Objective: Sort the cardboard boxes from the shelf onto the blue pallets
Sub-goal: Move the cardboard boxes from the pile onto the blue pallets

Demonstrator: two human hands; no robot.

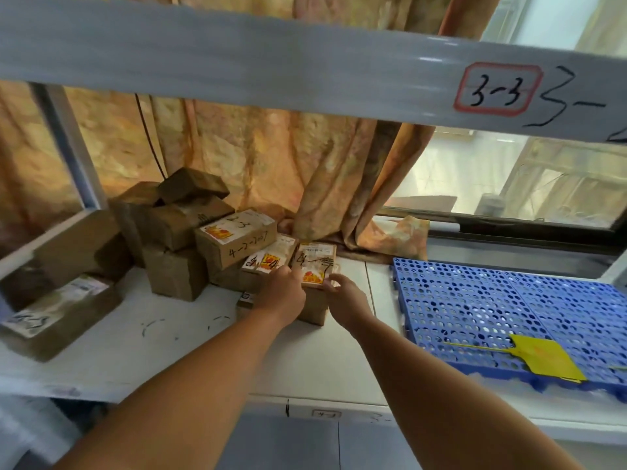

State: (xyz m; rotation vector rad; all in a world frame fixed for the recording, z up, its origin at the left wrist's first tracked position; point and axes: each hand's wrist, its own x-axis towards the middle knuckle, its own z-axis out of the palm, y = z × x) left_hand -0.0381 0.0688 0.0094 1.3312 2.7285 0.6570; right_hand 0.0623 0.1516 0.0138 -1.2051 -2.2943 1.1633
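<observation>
I have both hands on one cardboard box (315, 266) marked "4-". My left hand (283, 295) grips its left edge, fingers curled over the top, and my right hand (346, 301) pinches its near right corner. The box stands on the white shelf (169, 334), at the right end of a heap of other boxes (190, 239) piled far left against the curtain (271, 157). The blue pallet (475, 300) lies to the right, apart from the box, with a yellow tag (543, 357) on its near part.
</observation>
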